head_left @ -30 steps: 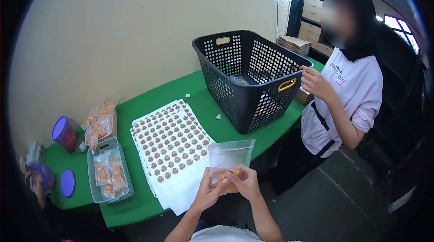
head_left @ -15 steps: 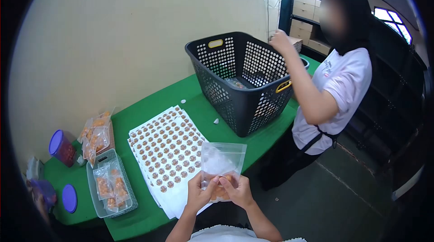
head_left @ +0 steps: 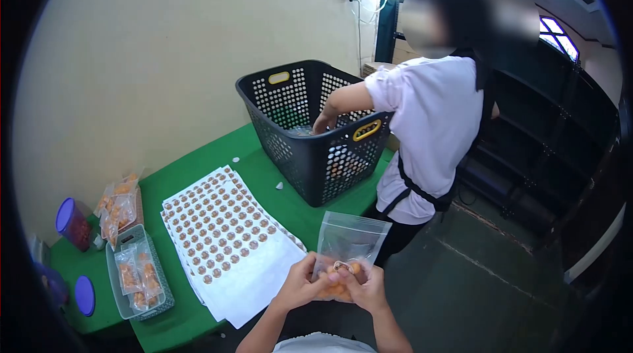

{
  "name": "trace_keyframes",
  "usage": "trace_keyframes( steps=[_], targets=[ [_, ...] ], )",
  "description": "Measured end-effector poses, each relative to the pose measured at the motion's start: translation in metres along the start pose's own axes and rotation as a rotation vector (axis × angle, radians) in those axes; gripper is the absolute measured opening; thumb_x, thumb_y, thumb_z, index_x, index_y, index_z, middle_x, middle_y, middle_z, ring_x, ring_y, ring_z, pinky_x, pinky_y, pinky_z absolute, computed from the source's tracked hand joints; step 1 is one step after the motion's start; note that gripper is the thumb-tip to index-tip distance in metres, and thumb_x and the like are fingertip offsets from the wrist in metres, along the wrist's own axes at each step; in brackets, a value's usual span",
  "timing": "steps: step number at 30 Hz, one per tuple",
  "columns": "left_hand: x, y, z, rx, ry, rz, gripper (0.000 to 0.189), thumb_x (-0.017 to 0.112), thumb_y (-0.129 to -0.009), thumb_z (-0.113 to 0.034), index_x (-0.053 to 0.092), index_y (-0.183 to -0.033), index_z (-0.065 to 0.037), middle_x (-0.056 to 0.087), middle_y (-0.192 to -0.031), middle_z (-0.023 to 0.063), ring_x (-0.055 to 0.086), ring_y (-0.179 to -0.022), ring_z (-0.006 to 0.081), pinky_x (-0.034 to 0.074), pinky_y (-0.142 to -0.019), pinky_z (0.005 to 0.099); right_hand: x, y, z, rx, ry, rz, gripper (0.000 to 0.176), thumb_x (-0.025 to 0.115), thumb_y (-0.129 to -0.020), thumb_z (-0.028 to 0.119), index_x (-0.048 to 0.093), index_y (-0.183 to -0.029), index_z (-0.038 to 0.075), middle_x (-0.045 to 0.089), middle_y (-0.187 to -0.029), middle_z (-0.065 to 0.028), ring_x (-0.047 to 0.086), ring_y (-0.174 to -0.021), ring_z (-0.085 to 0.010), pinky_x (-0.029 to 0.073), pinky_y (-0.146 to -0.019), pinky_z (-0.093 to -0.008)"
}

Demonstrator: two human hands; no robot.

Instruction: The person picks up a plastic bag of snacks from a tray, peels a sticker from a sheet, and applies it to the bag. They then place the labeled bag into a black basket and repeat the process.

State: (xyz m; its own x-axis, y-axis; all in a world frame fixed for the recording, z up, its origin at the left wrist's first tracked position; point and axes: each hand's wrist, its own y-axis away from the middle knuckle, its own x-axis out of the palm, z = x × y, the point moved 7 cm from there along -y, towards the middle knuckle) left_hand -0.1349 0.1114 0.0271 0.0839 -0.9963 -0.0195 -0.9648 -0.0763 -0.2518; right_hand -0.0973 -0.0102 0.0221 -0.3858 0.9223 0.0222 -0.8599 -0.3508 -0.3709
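Note:
A clear zip pouch [head_left: 351,241] with orange snack pieces in its lower part is held upright in front of my body. My left hand [head_left: 303,283] grips its left side, and my right hand [head_left: 366,289] grips its right side. Both thumbs press on the front of the pouch, near a small round sticker. The top of the pouch stands free above my fingers. Just left of my hands, sheets of round brown stickers [head_left: 217,227] lie stacked on the green table [head_left: 155,332].
A black perforated basket [head_left: 290,148] stands at the back, with a co-worker [head_left: 432,115] beside it on the right. Filled pouches lie in a grey basket [head_left: 165,299] at left. Nearby are a purple-lidded jar [head_left: 74,224] and a purple lid [head_left: 84,295].
The view has shifted to the right. The co-worker has turned and reached a hand down into the black basket. My hands still hold the pouch, with the sticker now showing between my thumbs.

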Motion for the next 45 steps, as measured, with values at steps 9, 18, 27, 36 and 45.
trace_keyframes(
  steps=[9,18,27,36,45],
  targets=[
    [0.046,-0.005,0.005,-0.015,-0.063,0.215,0.032,0.046,-0.085,-0.028,0.05,-0.095,0.002,0.057,-0.08,0.0069,0.052,-0.074,0.0104,0.042,-0.067,0.0255,-0.057,0.012,-0.004,0.065,0.171,-0.072,0.023,0.058,-0.078,0.022,0.058,-0.074,-0.001,0.057,-0.062,-0.0039,0.049,-0.057,-0.0055,0.041,-0.051,-0.0215],
    [0.041,-0.038,0.018,-0.086,-0.048,0.123,0.027,0.05,-0.082,-0.02,0.057,-0.065,-0.001,0.055,-0.058,0.0022,0.049,-0.056,0.0062,0.037,-0.051,0.0198,-0.052,-0.005,-0.018,0.079,-0.078,0.18,0.048,0.062,-0.075,0.031,0.045,-0.107,0.0,0.059,-0.079,-0.0097,0.055,-0.075,-0.0126,0.045,-0.071,-0.0277],
    [0.051,-0.103,0.036,0.074,-0.121,0.281,0.023,0.044,-0.085,-0.018,0.053,-0.076,0.001,0.053,-0.064,0.0079,0.051,-0.057,0.0167,0.04,-0.054,0.0268,-0.071,-0.072,-0.027,-0.102,0.274,-0.016,0.007,0.059,-0.074,0.004,0.061,-0.078,-0.001,0.058,-0.072,-0.0071,0.056,-0.064,-0.0118,0.044,-0.055,-0.023],
    [0.028,-0.157,0.067,0.117,-0.264,0.22,0.02,0.047,-0.082,-0.02,0.056,-0.078,-0.003,0.055,-0.068,0.0099,0.053,-0.06,0.0255,0.042,-0.055,0.0298,-0.072,-0.131,-0.076,0.051,0.211,0.028,0.006,0.059,-0.073,0.002,0.06,-0.076,-0.003,0.053,-0.067,-0.006,0.053,-0.06,-0.0096,0.042,-0.055,-0.0209],
    [0.023,-0.184,0.087,0.09,-0.123,-0.246,0.01,0.061,-0.071,-0.009,0.065,-0.077,-0.002,0.064,-0.071,0.0088,0.06,-0.061,0.0138,0.046,-0.058,0.0212,-0.087,-0.159,-0.065,-0.082,0.482,-0.128,0.007,0.064,-0.066,0.0,0.057,-0.065,-0.001,0.053,-0.061,-0.0064,0.051,-0.057,-0.0109,0.04,-0.052,-0.0215]
  ],
)
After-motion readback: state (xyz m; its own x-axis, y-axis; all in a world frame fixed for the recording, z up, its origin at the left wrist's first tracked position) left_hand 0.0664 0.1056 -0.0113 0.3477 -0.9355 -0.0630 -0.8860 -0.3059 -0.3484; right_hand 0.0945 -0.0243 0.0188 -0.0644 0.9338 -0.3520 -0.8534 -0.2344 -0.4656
